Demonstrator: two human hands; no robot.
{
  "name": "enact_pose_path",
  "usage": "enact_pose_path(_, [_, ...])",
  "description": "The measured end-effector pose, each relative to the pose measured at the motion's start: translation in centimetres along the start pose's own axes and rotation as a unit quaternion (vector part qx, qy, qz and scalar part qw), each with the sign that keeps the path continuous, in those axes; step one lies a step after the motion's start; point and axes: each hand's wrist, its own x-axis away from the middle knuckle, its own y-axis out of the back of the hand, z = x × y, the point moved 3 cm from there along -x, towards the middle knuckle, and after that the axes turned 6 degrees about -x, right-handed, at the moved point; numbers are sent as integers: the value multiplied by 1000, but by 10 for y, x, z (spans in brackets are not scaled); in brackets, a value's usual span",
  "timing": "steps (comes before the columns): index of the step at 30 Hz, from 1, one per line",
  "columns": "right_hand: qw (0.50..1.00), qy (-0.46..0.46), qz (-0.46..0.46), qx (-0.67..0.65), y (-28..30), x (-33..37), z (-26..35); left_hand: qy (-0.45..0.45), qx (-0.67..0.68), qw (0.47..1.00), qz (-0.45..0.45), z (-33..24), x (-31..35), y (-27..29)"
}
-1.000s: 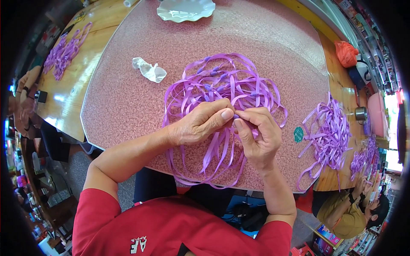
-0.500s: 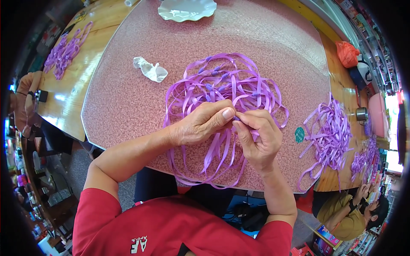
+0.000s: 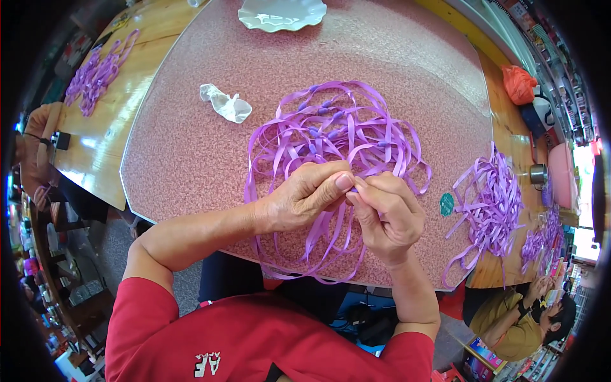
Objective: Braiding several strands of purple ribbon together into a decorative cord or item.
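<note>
My left hand (image 3: pixel 310 194) and my right hand (image 3: pixel 393 218) meet over the near middle of the table, thumbs and fingertips pinched together. Between them is a small dark purple plastic connector (image 3: pixel 354 189), mostly covered by the fingertips. Both hands are closed on this piece of a purple ribbon strap. Just beyond and beneath them spreads a loose heap of purple ribbon straps (image 3: pixel 351 130), with several dark purple connectors among the loops. Some loops hang toward the table's near edge, below my wrists.
A crumpled white tissue (image 3: pixel 230 108) and a scalloped white plate (image 3: pixel 280 18) lie farther off. More ribbon straps (image 3: pixel 490 204) pile up at the right edge, beside a green round sticker (image 3: pixel 447 204). Other people sit at left and right; an orange bag (image 3: pixel 519 84) rests far right.
Both hands keep their pinch on the connector, with the fingertips drawn slightly closer over it. The right hand has shifted a little. The heap looks the same.
</note>
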Motion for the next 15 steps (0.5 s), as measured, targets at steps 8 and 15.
enact_pose_path(8, [996, -92, -9, -4, -2, -1, -7, -75, -159, 982, -64, -5, -10, 4])
enact_pose_path(15, [996, -84, -25, 24, -2, 2, -8, 62, 108, 992, -19, 4, -9, 0])
